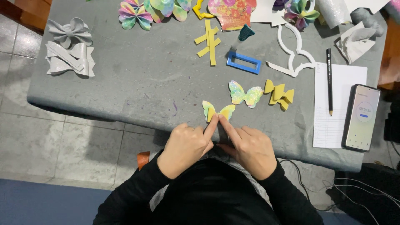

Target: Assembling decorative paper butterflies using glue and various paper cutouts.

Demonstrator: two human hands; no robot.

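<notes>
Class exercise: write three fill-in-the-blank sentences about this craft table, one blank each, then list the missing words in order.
1. Both index fingers press a small ____-shaped cutout at the table's near edge.
2. The rectangular frame on the grey table is ____.
3. The pencil lies on a sheet of ____.

Missing words: butterfly; blue; paper

We see an evenly lit scene under soft overhead light, with no harsh glare. The grey table [125,83] casts a faint shadow onto the floor tiles [50,137] below its near edge. Focus is sharp throughout; the edges bend slightly.
</notes>
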